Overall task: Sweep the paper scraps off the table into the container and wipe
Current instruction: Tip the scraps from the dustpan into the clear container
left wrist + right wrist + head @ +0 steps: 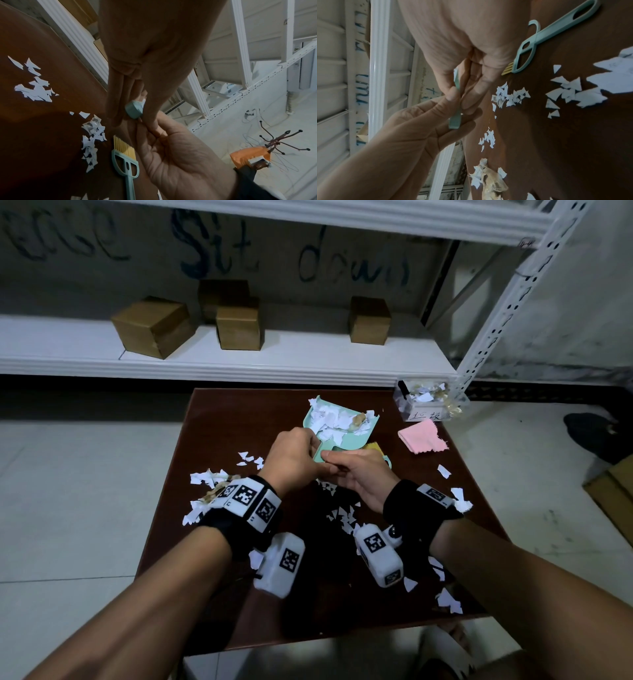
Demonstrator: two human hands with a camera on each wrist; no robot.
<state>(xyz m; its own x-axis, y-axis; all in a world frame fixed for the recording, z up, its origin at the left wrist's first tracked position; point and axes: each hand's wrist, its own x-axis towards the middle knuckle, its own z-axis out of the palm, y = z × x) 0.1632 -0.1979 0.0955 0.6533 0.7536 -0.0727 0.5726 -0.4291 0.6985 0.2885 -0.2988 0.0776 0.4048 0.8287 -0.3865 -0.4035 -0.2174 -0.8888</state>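
A teal dustpan (356,440) heaped with white scraps sits at the back middle of the dark brown table (239,577). My left hand (313,451) and right hand (334,462) meet at its handle (134,110), and both pinch it between thumb and fingers. A teal brush with yellow bristles (126,161) lies flat on the table beneath my right hand, held by neither hand. Loose paper scraps lie at the left (209,487), in the middle (342,517) and along the right edge (459,501). A clear container (424,402) holding scraps stands at the back right corner.
A folded pink cloth (423,436) lies on the table beside the container. Behind the table is a white shelf (205,364) with several cardboard boxes (152,328), with its metal upright (496,313) at the right. A cardboard box (613,494) sits on the tiled floor at right.
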